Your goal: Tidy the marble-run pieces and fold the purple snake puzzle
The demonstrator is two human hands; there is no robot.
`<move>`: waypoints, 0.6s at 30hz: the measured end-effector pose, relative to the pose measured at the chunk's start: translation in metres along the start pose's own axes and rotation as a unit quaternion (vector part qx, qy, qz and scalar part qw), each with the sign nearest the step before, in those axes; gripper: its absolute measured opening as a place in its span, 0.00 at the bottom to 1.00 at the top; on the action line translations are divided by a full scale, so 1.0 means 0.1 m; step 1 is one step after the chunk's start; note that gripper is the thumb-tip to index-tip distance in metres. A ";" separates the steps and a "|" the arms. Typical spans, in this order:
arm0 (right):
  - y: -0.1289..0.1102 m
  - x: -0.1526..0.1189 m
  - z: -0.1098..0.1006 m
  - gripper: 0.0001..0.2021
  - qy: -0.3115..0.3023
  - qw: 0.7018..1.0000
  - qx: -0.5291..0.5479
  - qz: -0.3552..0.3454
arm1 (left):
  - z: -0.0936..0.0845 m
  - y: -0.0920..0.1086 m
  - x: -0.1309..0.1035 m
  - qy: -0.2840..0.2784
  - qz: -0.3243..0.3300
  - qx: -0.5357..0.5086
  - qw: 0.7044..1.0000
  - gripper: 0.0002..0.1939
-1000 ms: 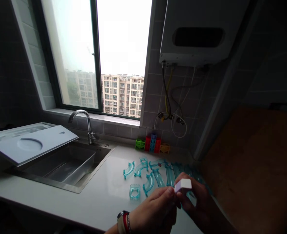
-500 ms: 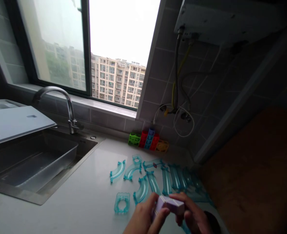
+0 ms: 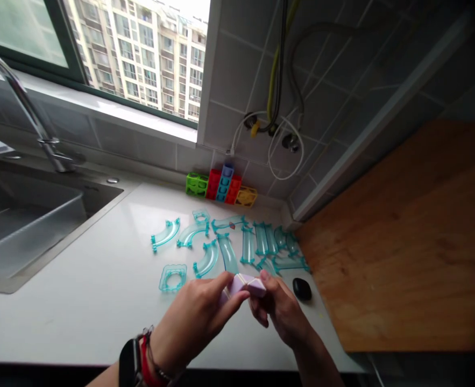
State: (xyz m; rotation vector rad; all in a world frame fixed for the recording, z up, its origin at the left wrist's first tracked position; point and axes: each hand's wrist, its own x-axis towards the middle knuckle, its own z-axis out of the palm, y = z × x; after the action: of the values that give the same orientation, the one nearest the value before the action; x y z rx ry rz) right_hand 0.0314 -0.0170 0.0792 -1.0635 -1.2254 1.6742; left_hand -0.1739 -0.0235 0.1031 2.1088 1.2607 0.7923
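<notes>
Between both hands, above the front of the counter, is a pale purple and white snake puzzle (image 3: 245, 286) made of angular wedge segments. My left hand (image 3: 199, 309) grips its left part, thumb below and index finger on top. The fingers of my right hand (image 3: 279, 303) pinch its right end. Parts of the puzzle are hidden behind the fingers. Just beyond it lie clear teal track pieces, among them a curved piece (image 3: 207, 259) and a straight piece (image 3: 228, 255). A square teal piece with a round hole (image 3: 173, 278) lies left of my hands.
Against the tiled wall stands a row of coloured blocks (image 3: 223, 185). A black rounded object (image 3: 302, 289) lies right of my hands, near a wooden panel (image 3: 402, 242). At left are the sink (image 3: 104, 201), a tap (image 3: 31, 107) and a clear plastic bin (image 3: 31, 226).
The view has tilted down and swung right, showing more of the counter and both wrists. The snake puzzle stays in both hands but is turned somewhat differently. The track pieces have not visibly moved.
</notes>
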 end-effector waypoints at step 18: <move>-0.01 0.01 0.08 0.25 0.030 0.941 -0.297 -0.160 | -0.02 -0.16 0.09 -0.117 -0.145 -0.414 0.891 0.23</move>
State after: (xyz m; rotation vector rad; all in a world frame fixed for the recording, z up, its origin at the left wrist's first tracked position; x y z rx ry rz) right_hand 0.0238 -0.0178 0.0817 -1.1668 -1.8141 1.0320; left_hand -0.1812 -0.0089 0.0949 1.2432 0.8505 0.7346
